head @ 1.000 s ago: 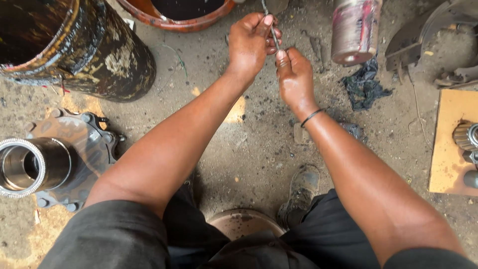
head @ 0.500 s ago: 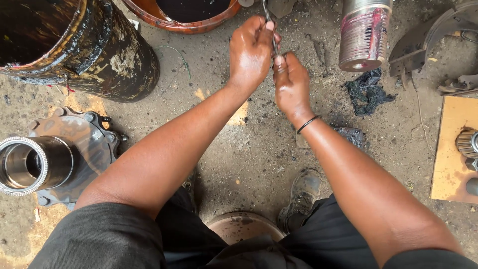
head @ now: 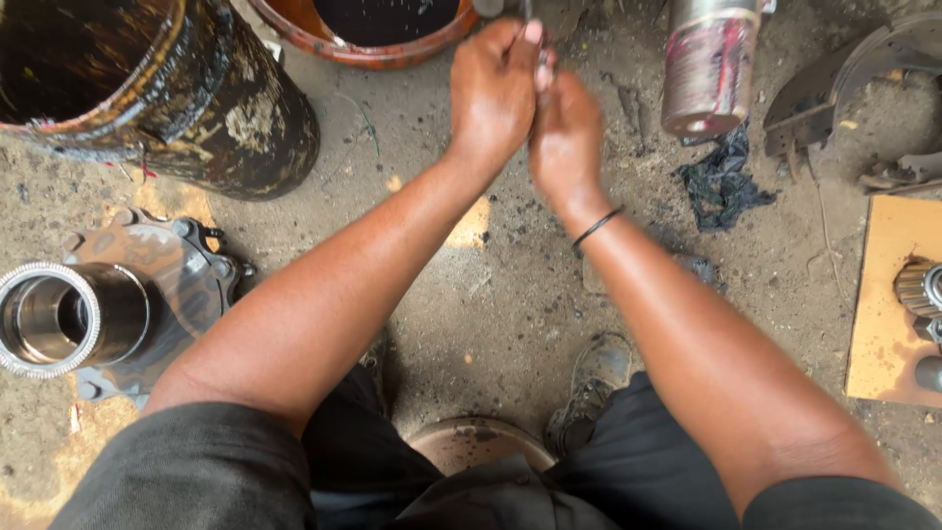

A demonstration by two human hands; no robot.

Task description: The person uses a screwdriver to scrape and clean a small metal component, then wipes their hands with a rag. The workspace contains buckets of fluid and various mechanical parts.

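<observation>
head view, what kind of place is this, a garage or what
Most likely a vehicle repair yard or open-air mechanic's workshop. A wheel hub lies on the oil-stained dirt ground, a grimy black drum stands beside it, and a brake shoe and a toothed bearing lie to the right.

Both hands meet above the dirt floor: the left hand and right hand pinch a thin metal tool together. A dark drum stands left, a wheel hub below it.
</observation>
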